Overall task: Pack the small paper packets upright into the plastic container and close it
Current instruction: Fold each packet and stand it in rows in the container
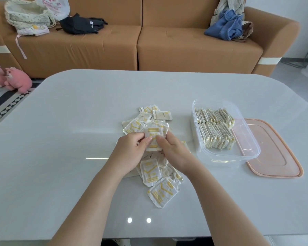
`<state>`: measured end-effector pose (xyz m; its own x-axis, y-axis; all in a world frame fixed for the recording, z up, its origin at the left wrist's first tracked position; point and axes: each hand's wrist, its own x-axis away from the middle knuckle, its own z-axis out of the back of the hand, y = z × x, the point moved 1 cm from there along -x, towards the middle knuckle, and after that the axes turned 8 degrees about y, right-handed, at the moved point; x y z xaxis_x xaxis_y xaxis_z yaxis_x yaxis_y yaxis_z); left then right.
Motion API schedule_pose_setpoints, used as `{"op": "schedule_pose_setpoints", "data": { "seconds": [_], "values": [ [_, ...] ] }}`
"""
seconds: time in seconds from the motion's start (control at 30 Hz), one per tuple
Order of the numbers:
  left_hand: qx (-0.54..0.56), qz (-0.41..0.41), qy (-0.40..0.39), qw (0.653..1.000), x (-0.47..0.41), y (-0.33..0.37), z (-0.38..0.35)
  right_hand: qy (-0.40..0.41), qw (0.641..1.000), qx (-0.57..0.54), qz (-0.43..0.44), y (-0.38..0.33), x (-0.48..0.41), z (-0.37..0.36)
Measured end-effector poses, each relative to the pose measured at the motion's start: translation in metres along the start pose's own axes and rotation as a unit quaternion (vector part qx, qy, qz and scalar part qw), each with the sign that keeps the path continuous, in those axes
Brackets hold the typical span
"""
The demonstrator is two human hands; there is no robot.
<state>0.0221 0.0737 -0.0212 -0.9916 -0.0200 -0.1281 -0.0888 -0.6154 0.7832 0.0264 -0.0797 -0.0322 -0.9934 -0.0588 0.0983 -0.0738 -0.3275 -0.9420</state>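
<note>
Head view, left hand [132, 150] and right hand [171, 150] side by side, thumbs pinching packets [154, 137]

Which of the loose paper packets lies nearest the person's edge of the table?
The white square paper packet with yellow print, lying flat, face up and turned cornerwise; every other loose packet lies farther from the person.

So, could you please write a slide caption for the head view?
Left hand and right hand hold a packet stack over the loose pile, beside the part-filled container.
</note>
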Motion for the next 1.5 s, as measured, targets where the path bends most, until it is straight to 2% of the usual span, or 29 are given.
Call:
{"op": "schedule_pose_setpoints", "data": {
  "seconds": [0.17,0.33,0.5,0.6,0.77,0.97,1.27,1.5],
  "values": [
    [0.048,-0.015,0.0,0.999,0.003,0.006,0.004,0.011,0.985,-0.144,-0.093,-0.003,-0.002,0.001],
    [-0.003,-0.05,-0.007,0.999,0.006,0.003,0.003,-0.032,0.965,-0.206,-0.157,-0.004,-0.004,0.003],
    [-0.01,-0.06,0.015,0.998,0.004,0.001,0.003,-0.073,0.97,-0.175,-0.151,-0.005,-0.002,0.005],
    [-0.008,-0.067,0.011,0.998,0.004,0.002,0.003,-0.081,0.965,-0.198,-0.154,-0.007,0.0,0.006],
    [-0.034,-0.102,0.009,0.994,0.007,0.007,-0.001,-0.074,0.947,-0.269,-0.159,-0.009,0.0,0.007],
    [-0.037,-0.13,0.036,0.99,0.006,0.01,-0.002,-0.064,0.951,-0.259,-0.156,-0.009,0.001,0.011],
    [0.003,-0.077,0.044,0.996,0.008,0.015,-0.003,-0.014,0.941,-0.303,-0.152,-0.011,0.0,0.012],
    [-0.016,-0.109,-0.008,0.994,0.008,0.014,-0.001,-0.001,0.948,-0.285,-0.143,-0.013,0.001,0.013]
  ]
}}
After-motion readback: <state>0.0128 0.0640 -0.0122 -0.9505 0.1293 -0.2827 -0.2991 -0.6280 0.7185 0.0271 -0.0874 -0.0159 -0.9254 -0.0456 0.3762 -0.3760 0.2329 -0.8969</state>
